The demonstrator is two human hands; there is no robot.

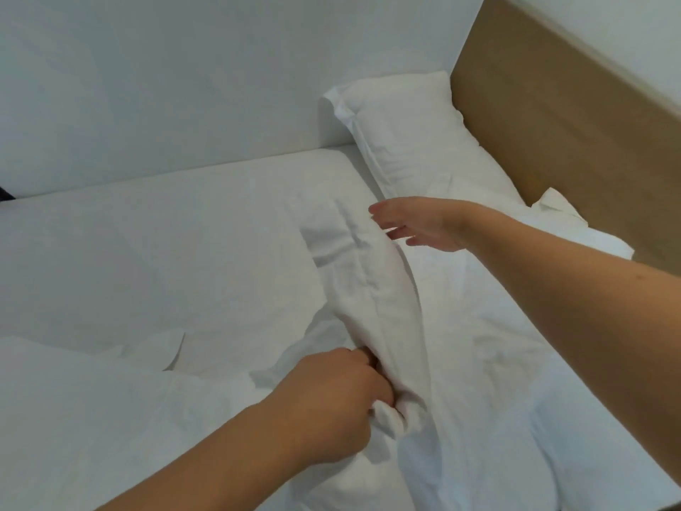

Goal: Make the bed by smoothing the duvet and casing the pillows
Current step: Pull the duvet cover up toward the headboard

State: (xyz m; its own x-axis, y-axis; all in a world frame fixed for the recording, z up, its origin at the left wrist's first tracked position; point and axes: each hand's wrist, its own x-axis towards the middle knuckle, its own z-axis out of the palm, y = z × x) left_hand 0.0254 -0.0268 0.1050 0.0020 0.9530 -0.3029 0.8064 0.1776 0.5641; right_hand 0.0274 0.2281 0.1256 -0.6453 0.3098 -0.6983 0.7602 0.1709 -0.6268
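Note:
A white pillow (372, 289) in a rumpled case lies lengthwise across the middle of the bed. My left hand (339, 392) grips a bunched fold of the white pillowcase at the pillow's near end. My right hand (420, 225) hovers with straight fingers just over the pillow's far end, close to the cloth. A second cased pillow (409, 134) leans against the headboard in the far corner. The white duvet (92, 418) lies crumpled at the lower left.
A tan headboard (552, 116) runs along the right side. A white wall (184, 75) borders the far side of the bed. The white bed sheet (147, 245) lies flat on the left. A loose white cloth corner (556, 204) sticks up by the headboard.

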